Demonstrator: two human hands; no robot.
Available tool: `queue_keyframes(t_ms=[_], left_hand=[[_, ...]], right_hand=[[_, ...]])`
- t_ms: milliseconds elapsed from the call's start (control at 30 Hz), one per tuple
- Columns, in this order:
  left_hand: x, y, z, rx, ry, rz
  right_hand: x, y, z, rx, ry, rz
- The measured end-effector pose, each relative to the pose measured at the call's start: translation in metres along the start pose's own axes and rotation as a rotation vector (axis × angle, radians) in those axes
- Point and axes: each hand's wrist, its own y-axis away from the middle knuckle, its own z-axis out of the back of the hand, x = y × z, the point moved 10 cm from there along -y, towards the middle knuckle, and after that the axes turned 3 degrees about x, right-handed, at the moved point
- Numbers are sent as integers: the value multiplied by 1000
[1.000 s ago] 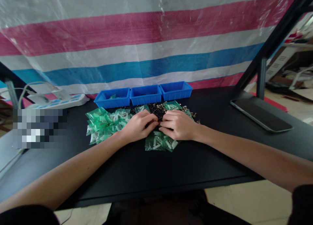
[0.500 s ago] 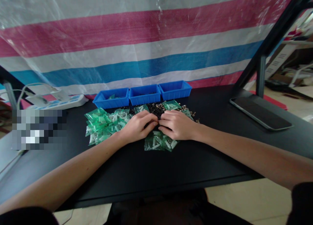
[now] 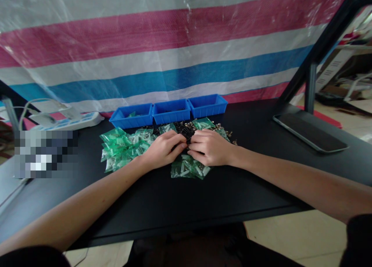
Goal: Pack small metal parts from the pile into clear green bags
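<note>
We saw the curled left hand and right hand nearly touching, their hold unclear to us, among crinkly, translucent green packets on a smooth black worktop.

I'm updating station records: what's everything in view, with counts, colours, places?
bins: three, blue, table back
packets: many, green, left pile and around hands
small metal parts: many, black and brassy, beyond hands
power strip: one, white and blue, back left
plugs with cables: two, white, power strip's left end
pixelated item: one, unclear, left
phone: one, dark, right on table
sheet: one, striped red, white, blue, grey, behind table
table: one, black, beneath these
frame bars: several, dark, both sides
clutter: uncountable, mixed, right background
floor: one, pale, below
left hand: one, bare, centre
right hand: one, bare, centre
forearms: two, bare, lower sides
sleeves: two, black, bottom corners
</note>
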Motion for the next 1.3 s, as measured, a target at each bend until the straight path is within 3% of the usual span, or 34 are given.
queue_keyframes(t_ms=[600, 1300], left_hand=[[9, 0, -3, -5, -13, 61], [4, -1, -4, 30, -49, 46]], right_hand=[[-8, -3, -9, 96, -23, -102], [-1, -3, -5, 47, 50, -5]])
